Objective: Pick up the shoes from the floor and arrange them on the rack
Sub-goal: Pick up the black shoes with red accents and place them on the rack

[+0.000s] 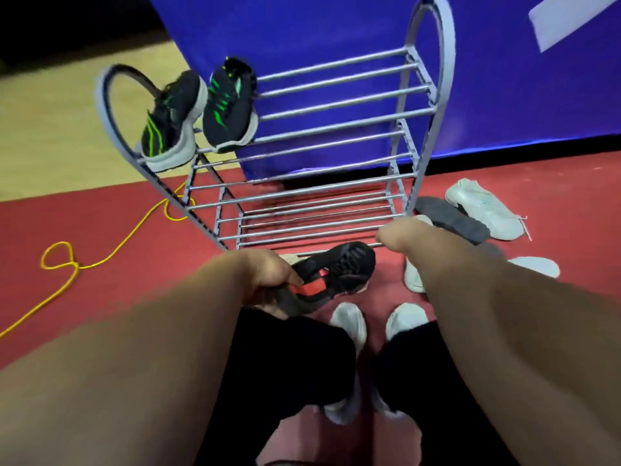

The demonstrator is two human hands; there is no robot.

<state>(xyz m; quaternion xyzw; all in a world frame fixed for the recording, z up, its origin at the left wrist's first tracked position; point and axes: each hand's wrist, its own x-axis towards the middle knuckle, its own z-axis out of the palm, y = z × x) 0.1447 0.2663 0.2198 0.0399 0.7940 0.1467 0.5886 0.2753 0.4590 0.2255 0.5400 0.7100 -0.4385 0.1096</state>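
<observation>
While the left hand (268,269) is closing its fingers around a black shoe with a red patch (331,275) just in front of the rack (336,105), the right hand (403,235) is hanging curled beside the rack's lowest bars; whether it is holding anything cannot be told. Two black-and-green shoes (201,111) are sitting on the rack's top shelf at its left end. A white shoe (487,208) and a dark shoe (452,218) are lying on the red floor (100,297) right of the rack.

the rack's (336,85) top shelf is taken at its left end by two black and green shoes (201,112); the bars to their right lie bare, as do the lower shelves. white shoes (487,210) and a dark sole (450,218) crowd the floor (117,237) by its right leg.
</observation>
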